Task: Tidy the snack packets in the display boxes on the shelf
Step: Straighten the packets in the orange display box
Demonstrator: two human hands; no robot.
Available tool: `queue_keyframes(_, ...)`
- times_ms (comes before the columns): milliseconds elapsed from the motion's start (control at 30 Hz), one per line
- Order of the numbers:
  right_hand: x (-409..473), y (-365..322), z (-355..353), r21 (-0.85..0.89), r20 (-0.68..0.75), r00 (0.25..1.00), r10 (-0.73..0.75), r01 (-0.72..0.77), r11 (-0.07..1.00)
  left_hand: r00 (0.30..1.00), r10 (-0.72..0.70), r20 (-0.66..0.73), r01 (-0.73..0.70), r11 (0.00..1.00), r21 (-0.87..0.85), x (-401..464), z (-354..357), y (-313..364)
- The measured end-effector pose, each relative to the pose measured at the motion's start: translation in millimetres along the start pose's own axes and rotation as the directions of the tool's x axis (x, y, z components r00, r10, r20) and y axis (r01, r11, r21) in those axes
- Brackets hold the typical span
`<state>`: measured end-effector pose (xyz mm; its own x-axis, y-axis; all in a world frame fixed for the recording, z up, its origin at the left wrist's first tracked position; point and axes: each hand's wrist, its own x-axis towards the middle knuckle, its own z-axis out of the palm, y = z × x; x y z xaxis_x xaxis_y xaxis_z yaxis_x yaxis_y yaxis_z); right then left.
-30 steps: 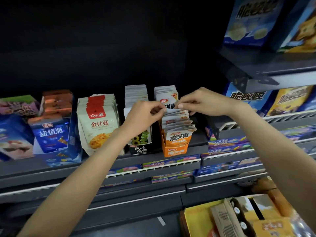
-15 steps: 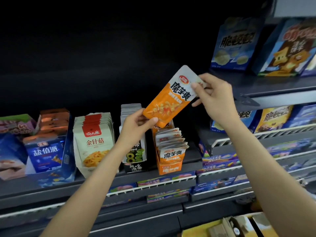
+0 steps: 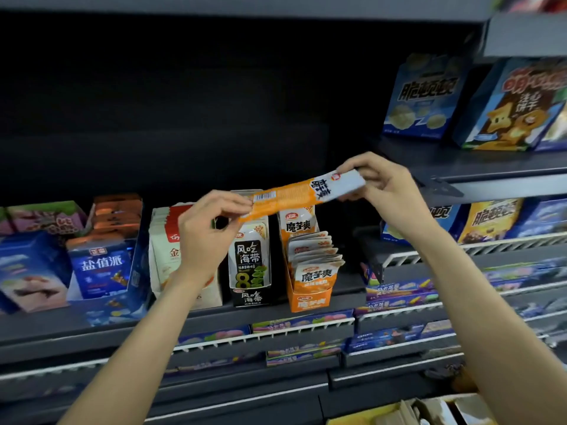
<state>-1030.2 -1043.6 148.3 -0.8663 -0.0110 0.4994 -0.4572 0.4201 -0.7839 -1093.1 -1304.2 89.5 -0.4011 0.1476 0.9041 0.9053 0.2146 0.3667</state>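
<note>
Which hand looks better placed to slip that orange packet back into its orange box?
Probably the right hand: it pinches the orange-and-white snack packet nearer the orange display box. The left hand grips the other end.

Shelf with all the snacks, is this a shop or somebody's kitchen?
Most likely a shop. Many identical packets stand in an orange display box, the dark shelf has wire rails along its front edges, and rows of blue snack boxes face outward.
</note>
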Motion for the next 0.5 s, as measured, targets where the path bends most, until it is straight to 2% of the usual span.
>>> queue_keyframes(100,-10.2,1.0,0.0,0.093,0.082,0.996,0.020,-0.027,0.995,0.970,0.239,0.049,-0.243,0.966,0.091,-5.8,-11.9,-5.2)
queue_keyframes(233,-20.5,4.9,3.7,0.135,0.105,0.994,0.016,-0.030,0.990,0.903,0.408,0.136,-0.428,0.884,0.190,-10.2,-24.6,-5.3)
queue_keyframes(400,-23.0,3.5,9.8,0.107,0.076,0.996,-0.049,0.041,0.993,0.863,0.471,0.181,-0.503,0.833,0.229,-8.8,-33.4,-7.7)
queue_keyframes(500,-23.2,0.8,9.9,0.128,0.075,0.996,-0.054,0.044,0.991,0.869,0.462,0.179,-0.493,0.836,0.239,-8.4,-34.6,-13.1)
